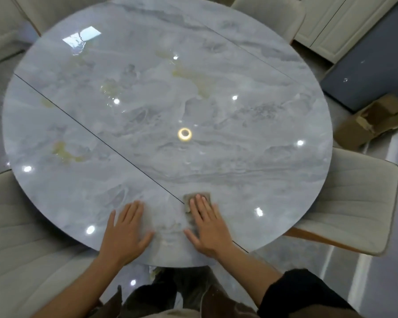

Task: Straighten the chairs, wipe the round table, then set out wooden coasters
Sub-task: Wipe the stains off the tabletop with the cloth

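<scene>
— At the table's [147, 99] near edge, where's the cloth [190, 198]?
— Flat under the right hand [207, 228], fingers straight, pressing it down beside the seam [101, 136].
— And the left hand [125, 235]?
— Palm down on the bare top, fingers spread, holding nothing. One chair [354, 198] is tucked in at the right.

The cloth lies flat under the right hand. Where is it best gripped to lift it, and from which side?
Probably the far-left corner of the cloth. It lies flat on the table, and only its far and left edges show past the right hand. Come from above and pinch there, since the hand covers the rest.
</scene>
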